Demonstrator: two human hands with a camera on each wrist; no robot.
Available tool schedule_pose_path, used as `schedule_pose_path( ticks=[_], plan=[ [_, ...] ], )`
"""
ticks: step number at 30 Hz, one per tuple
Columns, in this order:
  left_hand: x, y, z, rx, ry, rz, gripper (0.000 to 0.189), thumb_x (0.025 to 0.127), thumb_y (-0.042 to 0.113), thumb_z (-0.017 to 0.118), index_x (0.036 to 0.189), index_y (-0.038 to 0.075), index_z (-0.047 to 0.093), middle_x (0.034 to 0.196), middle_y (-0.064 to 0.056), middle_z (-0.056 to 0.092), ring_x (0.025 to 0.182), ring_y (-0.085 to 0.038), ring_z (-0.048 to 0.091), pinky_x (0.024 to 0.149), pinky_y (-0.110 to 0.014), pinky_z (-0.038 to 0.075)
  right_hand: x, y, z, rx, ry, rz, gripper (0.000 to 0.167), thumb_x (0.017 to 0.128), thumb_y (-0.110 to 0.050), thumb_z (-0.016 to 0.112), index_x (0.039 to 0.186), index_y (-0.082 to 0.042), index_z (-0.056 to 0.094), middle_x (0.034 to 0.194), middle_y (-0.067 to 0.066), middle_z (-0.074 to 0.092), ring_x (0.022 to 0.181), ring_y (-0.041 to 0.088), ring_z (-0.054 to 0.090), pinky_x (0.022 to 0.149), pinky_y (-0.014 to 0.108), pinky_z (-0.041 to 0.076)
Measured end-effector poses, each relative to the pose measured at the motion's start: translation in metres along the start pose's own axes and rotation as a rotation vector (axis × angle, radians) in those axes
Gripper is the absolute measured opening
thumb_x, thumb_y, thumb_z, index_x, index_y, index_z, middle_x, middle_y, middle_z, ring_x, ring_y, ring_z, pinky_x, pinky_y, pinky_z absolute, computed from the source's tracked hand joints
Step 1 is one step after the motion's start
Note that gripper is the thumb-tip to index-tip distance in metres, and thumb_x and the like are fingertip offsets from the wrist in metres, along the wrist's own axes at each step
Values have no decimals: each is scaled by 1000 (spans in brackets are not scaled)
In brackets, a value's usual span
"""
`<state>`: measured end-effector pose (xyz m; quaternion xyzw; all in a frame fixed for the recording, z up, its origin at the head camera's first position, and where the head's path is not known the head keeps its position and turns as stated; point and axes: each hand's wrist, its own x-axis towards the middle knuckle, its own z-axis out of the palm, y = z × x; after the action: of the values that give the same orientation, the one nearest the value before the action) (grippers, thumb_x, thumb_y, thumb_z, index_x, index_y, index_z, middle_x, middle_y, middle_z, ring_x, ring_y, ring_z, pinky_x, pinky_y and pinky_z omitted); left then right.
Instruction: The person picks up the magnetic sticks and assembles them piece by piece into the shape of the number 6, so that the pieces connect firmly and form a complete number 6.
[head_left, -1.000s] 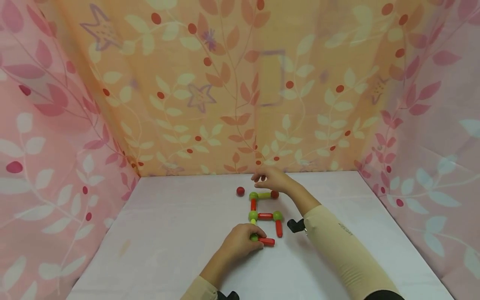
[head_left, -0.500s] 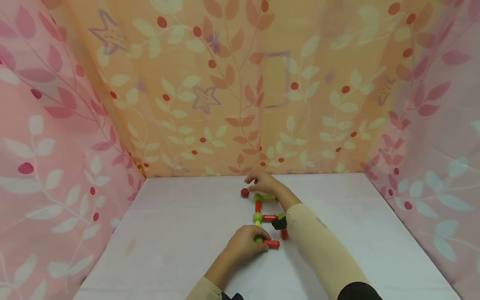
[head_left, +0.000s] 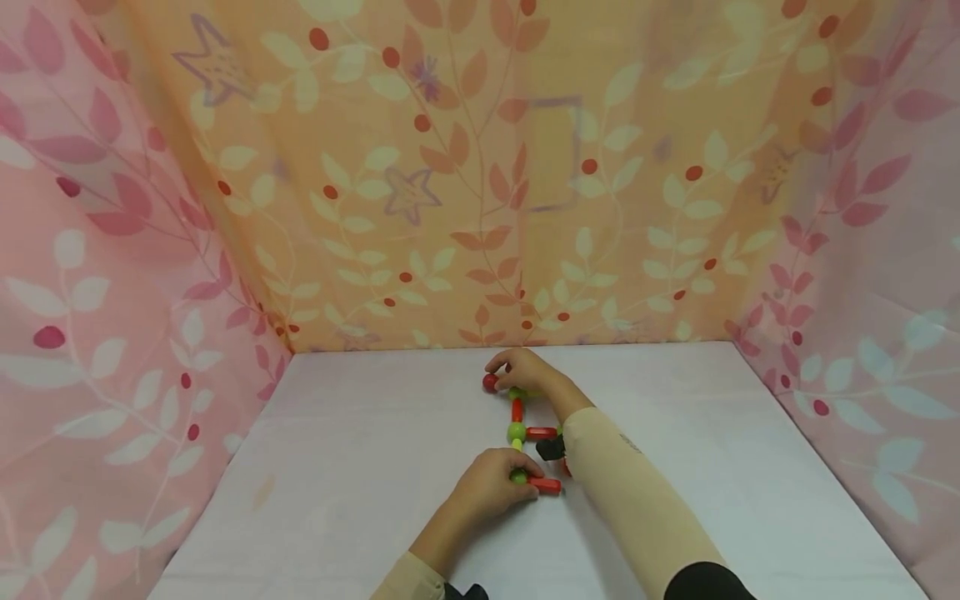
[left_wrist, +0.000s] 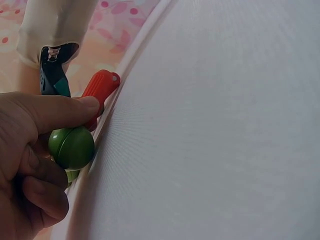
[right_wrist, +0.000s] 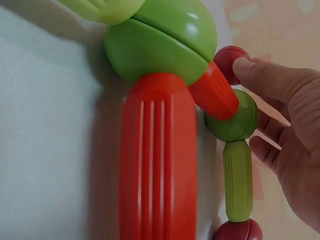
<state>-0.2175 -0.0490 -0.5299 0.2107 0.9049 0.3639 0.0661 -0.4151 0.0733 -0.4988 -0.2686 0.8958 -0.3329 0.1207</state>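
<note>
My left hand [head_left: 486,483] grips the near end of a joined figure of toy sticks and balls. In the left wrist view its thumb lies by the red stick [left_wrist: 101,87], with curled fingers around the green ball [left_wrist: 72,148]. At the far end, my right hand [head_left: 531,372] pinches a loose red ball [head_left: 490,383] between thumb and fingers; the right wrist view shows the thumb on this red ball [right_wrist: 231,61]. Close beside those fingers is the figure's green corner ball [right_wrist: 235,117], joined to a yellow-green stick [right_wrist: 238,180]. My right forearm covers part of the figure.
A middle green ball [head_left: 517,432] links several sticks, including a red crossbar stick [head_left: 541,433]. Everything lies on a white-covered table [head_left: 337,467]. Patterned cloth walls rise behind it [head_left: 450,275] and on both sides.
My right hand has moved left and down from above the figure's far end to the loose red ball and taken hold of it. The left hand keeps its grip in place.
</note>
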Motion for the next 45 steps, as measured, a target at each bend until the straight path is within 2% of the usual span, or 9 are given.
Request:
schedule_pose_path(
  ticks=[4,14,22,26,32,38,42,45],
  plan=[
    [-1,0,0,-4,6,8,19,72,33,77,85,42,67,82,25,59,77,-3,53,73,-26,41,0,-1,1,9,-19,-3,35,78,-19,72,113,-18,65,100,-4,64,82,19,50,67,29,45],
    [0,1,5,-34,1,23,19,72,32,76,86,42,67,84,26,60,80,0,53,77,-29,43,-2,5,5,24,-9,64,32,79,-21,72,110,-22,66,100,-7,64,87,16,53,76,29,45],
    [1,1,5,-28,14,49,19,72,32,77,86,41,67,84,25,61,82,1,53,79,-29,43,-6,-3,1,-22,26,24,31,78,-25,73,108,-22,66,98,-7,63,85,16,53,74,29,45],
    [1,2,5,-30,-2,33,18,73,32,76,86,41,67,84,24,60,78,0,53,75,-28,42,-12,-12,-5,-50,50,-22,31,78,-26,73,107,-21,66,98,-9,63,93,22,53,79,32,44],
    [1,1,7,-19,3,27,18,72,33,77,84,42,66,82,23,59,76,-1,52,71,-25,40,-31,-25,-18,-98,81,-112,31,77,-26,73,107,-20,67,100,-12,63,105,26,54,89,37,41],
    [0,-1,5,-10,10,13,18,72,34,76,84,43,66,82,23,58,77,-2,51,72,-26,40,-57,-36,-31,-155,143,-181,29,75,-30,75,103,-25,68,97,-17,63,96,10,53,85,32,42],
    [-1,-3,4,-21,10,-15,18,72,34,76,84,43,66,83,22,58,78,-2,51,72,-27,40,-74,-43,-37,-189,177,-225,28,74,-31,75,101,-28,68,96,-18,62,95,7,48,83,32,41],
    [0,-5,4,-41,8,-31,18,72,34,76,84,43,66,85,22,58,79,-2,51,73,-28,40,-89,-44,-39,-205,183,-262,28,75,-31,75,102,-29,67,98,-18,61,102,10,48,88,37,38]
  ],
)
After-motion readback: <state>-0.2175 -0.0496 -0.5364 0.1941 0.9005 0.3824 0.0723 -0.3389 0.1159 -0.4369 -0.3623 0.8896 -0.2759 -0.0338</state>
